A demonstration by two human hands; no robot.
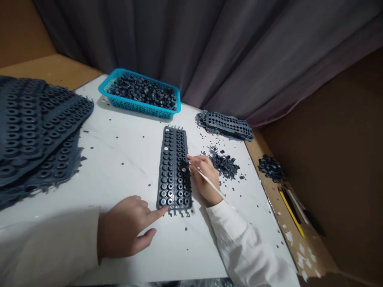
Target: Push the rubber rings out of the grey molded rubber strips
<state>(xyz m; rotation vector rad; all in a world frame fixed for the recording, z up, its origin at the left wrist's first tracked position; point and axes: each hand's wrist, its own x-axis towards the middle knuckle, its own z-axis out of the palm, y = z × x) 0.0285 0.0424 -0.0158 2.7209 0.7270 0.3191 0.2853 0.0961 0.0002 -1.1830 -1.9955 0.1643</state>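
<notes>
A dark grey moulded rubber sheet [174, 171] with rows of round ring-shaped parts lies on the white table, long side pointing away from me. My left hand [128, 227] has its index finger stretched to the sheet's near edge, thumb apart, other fingers curled, nothing held. At the sheet's right side, my right hand [206, 177] is closed around a thin white stick [211, 184], whose tip end is hidden by the fingers. Small white spots show in a few places on the sheet. Beside my right hand lies a heap of small dark rubber bits [226, 165].
A blue basket [140, 107] full of small dark parts stands at the back. Large moulded sheets [38, 135] are piled at left. Perforated sheets [226, 123] are stacked back right. Another dark pile [271, 167] and a yellow-handled tool [291, 213] lie on the right-hand ledge.
</notes>
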